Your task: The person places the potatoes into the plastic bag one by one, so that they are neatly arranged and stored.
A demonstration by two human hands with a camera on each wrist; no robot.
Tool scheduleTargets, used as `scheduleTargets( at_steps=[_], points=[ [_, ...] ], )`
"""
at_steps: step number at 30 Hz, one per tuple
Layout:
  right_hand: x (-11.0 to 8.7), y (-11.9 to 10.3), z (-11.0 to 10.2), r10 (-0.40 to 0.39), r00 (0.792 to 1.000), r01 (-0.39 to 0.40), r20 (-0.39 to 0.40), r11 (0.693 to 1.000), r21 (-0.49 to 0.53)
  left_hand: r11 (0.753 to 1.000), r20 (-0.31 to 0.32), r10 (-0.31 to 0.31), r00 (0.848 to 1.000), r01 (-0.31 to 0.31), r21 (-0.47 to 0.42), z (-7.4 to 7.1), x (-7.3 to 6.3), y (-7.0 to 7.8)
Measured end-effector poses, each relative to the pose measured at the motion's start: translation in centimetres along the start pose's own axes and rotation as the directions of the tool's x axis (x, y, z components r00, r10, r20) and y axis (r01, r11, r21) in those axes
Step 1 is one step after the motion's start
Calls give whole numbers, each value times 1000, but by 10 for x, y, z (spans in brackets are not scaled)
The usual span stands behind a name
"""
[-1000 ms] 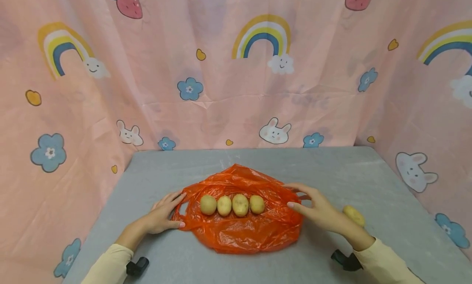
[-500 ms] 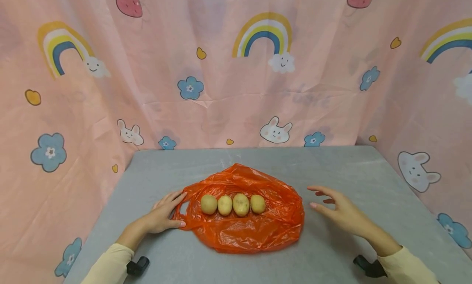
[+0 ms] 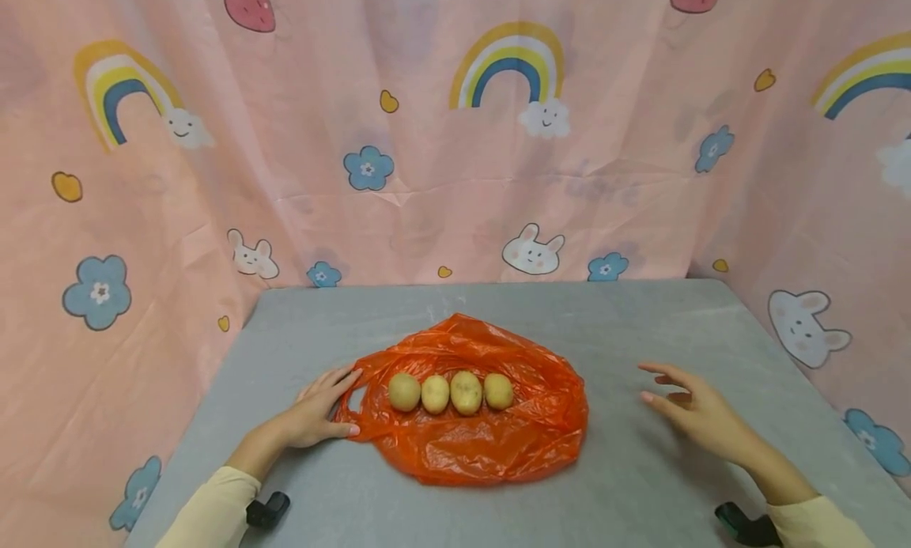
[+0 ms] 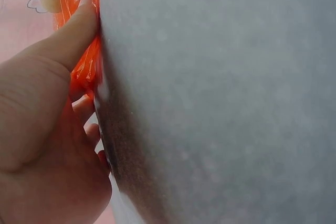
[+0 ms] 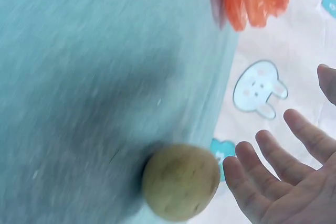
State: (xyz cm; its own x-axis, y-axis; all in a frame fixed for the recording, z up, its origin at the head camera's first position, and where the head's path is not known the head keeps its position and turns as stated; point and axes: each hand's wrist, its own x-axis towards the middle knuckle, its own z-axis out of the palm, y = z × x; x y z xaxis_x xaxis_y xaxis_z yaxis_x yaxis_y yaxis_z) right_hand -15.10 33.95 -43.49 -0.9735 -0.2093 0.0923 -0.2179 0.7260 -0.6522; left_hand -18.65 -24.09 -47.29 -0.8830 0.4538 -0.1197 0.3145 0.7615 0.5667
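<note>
An orange plastic bag lies spread on the table, with several potatoes sitting in a row on it. My left hand rests at the bag's left edge beside its handle hole. In the left wrist view the straight thumb lies against the orange plastic, the other fingers spread on the far side. To the right of the bag my right hand hovers over the table, fingers loosely extended and holding nothing. A single potato is close to its fingertips in the right wrist view; the head view hides it behind that hand.
The grey table reaches back to a pink printed curtain, which also hangs along both sides. Dark wrist-worn devices sit by each sleeve, one at the left and one at the right.
My right hand has left the bag's right edge and moved right, covering the lone potato that showed beside its wrist. The left hand stays at the bag's left edge.
</note>
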Motion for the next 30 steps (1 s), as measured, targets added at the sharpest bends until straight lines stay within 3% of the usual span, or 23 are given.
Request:
scheduleTargets(
  at_steps=[6,13,18,23,30],
  points=[
    [-2,16,-11,-51,998,51,-39,999,5,1000,-19,25,1000,-25,-12,0,0,-2],
    [-6,34,-20,-62,996,65,-69,997,33,1000,13,-21,1000,21,3,-1,0,2],
    [-9,46,-26,-21,999,21,-34,1000,-1,1000,10,-28,1000,28,11,-1,1,3],
    [-13,63,-28,-39,998,40,45,999,-27,1000,10,-25,1000,25,17,-1,1,2],
    [-18,73,-24,-36,993,35,109,999,13,1000,21,-27,999,26,9,-2,-1,4]
  ],
)
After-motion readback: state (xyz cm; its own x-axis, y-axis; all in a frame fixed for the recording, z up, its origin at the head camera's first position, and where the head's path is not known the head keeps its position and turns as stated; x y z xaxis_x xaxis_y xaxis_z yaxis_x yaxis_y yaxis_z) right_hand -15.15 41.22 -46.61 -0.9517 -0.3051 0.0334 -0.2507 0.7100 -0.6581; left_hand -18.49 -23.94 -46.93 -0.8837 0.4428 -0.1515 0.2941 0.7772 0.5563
